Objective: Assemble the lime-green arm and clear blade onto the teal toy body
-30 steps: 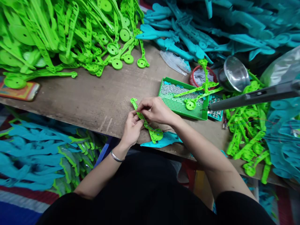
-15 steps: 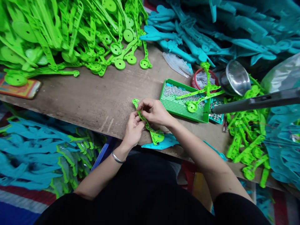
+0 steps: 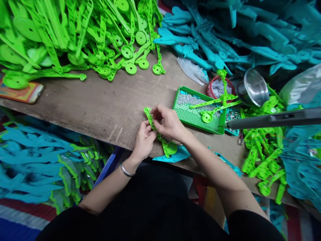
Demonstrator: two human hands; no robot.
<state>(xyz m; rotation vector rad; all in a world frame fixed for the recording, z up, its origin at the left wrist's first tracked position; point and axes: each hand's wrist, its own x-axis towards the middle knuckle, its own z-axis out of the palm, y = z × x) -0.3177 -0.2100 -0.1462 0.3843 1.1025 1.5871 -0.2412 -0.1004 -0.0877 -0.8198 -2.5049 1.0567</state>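
A long bright-green plastic piece (image 3: 168, 148) with a round disc end lies slantwise over the table's front edge. My left hand (image 3: 144, 140) is closed on its middle, thumb and fingers pinching it from the left side. Over the upper part of the same piece, my right hand (image 3: 168, 123) has its fingers curled and pinched together; what sits between the fingertips is hidden. A thin wire seems to run near the disc end. Beneath that end rests a flat blue plastic piece (image 3: 173, 155).
A green perforated tray (image 3: 193, 117) of small metal screws stands right of my hands, green pieces across it. Behind are a red basket (image 3: 210, 89) and a metal bowl (image 3: 254, 87). A dark screwdriver-like tool (image 3: 273, 117) juts in from the right. Green and blue heaps surround the table.
The right hand's fingers have shifted slightly along the green piece, and its upper end shows more. The whole view has moved a little; the left hand keeps its hold.
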